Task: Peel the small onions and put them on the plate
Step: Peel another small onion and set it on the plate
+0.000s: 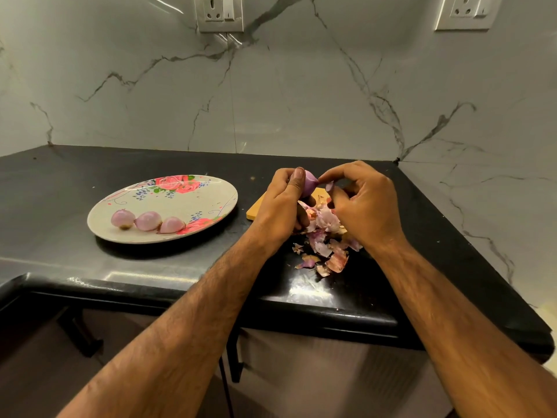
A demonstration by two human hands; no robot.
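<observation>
My left hand (286,200) grips a small purple onion (310,185) with the thumb along its side, held above the counter. My right hand (361,206) pinches the onion's pointed tip, and a strip of purple skin (329,186) hangs by its fingers. A floral plate (211,203) lies to the left with three peeled onions (147,221) in a row near its front rim.
A heap of pink onion skins (325,248) lies on the black counter (90,176) under my hands. An orange cutting board (256,211) shows partly behind my left hand. The counter's front edge runs just below the skins; marble walls with sockets stand behind.
</observation>
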